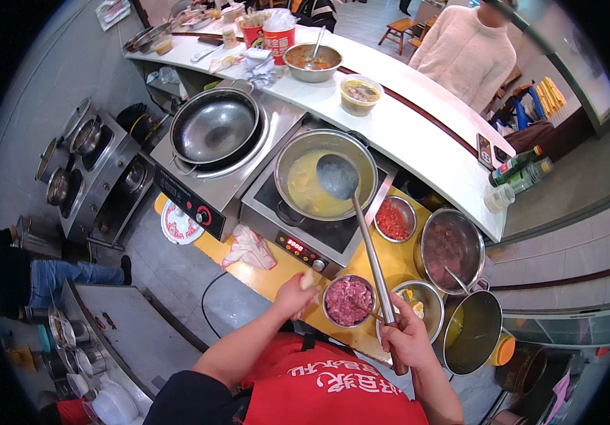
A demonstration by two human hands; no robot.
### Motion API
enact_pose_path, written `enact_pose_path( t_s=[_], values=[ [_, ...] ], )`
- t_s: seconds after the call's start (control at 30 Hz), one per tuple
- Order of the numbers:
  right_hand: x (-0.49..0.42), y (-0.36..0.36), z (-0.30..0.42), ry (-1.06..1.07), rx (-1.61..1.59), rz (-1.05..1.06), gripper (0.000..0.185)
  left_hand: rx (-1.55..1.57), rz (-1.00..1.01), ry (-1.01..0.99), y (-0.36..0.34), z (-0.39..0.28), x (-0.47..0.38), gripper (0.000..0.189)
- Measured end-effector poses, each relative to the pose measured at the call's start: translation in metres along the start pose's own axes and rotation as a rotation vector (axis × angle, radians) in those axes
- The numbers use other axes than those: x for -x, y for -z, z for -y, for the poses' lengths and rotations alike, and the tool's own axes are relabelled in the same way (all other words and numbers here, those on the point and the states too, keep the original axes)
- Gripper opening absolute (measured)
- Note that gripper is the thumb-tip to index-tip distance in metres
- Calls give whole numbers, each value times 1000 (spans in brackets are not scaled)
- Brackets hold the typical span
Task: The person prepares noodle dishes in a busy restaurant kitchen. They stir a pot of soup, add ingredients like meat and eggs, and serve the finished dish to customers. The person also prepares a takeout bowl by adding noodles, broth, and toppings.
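My right hand (408, 332) is closed around the wooden handle of a long metal ladle (371, 244), whose bowl rests in yellowish broth inside a metal pot (282, 197) on an induction cooker (262, 207). My left hand (297, 297) has a small pale object (307, 279) at its fingers; I cannot tell what it is. Just right of that hand stands a bowl of raw sliced meat (348, 303) with brown chopsticks (366, 309) in it. Beside the cooker is a bowl of chopped red food (394, 219). Behind my right hand sits a metal bowl (436, 313) with yellow and white food.
Pots of brown food (443, 239) and yellow liquid (469, 334) stand at the right. A large empty wok (214, 127) sits on the left cooker. A crumpled cloth (251, 248) lies on the yellow table. Beyond the white counter (411, 133) a person (469, 53) stands; another (71, 273) is far left.
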State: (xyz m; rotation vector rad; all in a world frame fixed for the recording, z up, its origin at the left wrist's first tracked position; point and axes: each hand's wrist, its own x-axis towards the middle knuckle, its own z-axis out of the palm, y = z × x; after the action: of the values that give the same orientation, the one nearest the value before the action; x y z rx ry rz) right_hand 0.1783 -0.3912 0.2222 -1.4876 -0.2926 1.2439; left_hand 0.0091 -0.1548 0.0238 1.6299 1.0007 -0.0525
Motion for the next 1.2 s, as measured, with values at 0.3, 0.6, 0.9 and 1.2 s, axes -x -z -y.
enact_pose_path(
  t_s=[0.3,0.6,0.9,1.2],
  values=[
    [66,41,-13,152,122,-333,77,870,130,338,102,67,75,30],
    [62,101,-42,-34,539,-384,67,808,-194,584,118,169,105,15],
    [-13,98,-57,86,1076,-506,63,832,-149,506,136,201,103,18],
    [-1,106,-72,-24,1417,-433,68,924,-279,531,134,194,121,19]
  ],
)
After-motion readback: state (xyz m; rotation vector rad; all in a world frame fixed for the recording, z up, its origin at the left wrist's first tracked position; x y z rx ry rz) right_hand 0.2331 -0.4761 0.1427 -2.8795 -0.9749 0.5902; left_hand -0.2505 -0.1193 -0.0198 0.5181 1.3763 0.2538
